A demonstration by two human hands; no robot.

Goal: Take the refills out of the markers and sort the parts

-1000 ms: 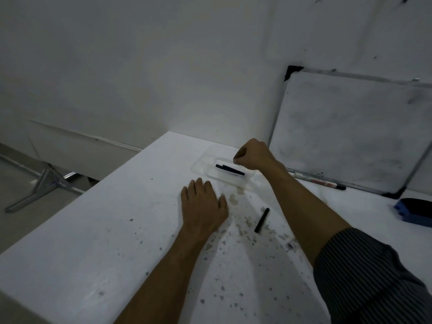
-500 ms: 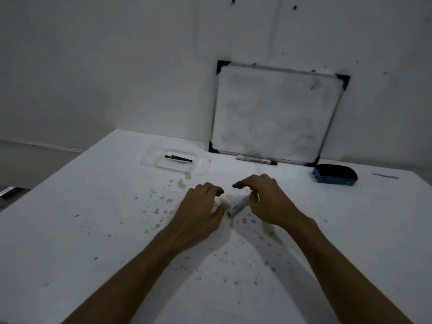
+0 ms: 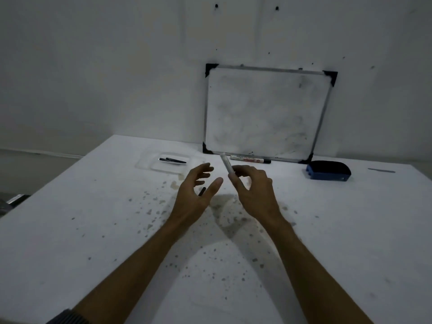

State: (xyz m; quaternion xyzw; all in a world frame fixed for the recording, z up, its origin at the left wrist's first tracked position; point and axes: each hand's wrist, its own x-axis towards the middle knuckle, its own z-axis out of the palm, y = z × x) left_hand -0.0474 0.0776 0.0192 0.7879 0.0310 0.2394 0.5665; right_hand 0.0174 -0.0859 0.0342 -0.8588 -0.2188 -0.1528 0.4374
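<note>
Since half a second ago, the right hand (image 3: 253,192) has lifted the pale marker body (image 3: 230,170) off the counter (image 3: 93,230), and the left hand (image 3: 195,195) has been opening beside it.

By the look of things, the task is partly done. Two dark refills (image 3: 173,160) are lying in the clear tray (image 3: 149,166) at upper centre-left of the frame. Another marker (image 3: 250,158) is lying untouched at the foot of the whiteboard (image 3: 266,113), near the blue eraser (image 3: 328,170) at right, so more pulling and sorting is probably remaining.

The right hand is pinching the marker body between thumb and fingertips, holding it tilted with its far end pointing toward the top of the frame. The left hand is spreading open, touching nothing, fingers loosely curled toward the body. A small dark piece (image 3: 202,191) is showing just behind the left palm; whether it is a cap or a refill is not clear.
</note>
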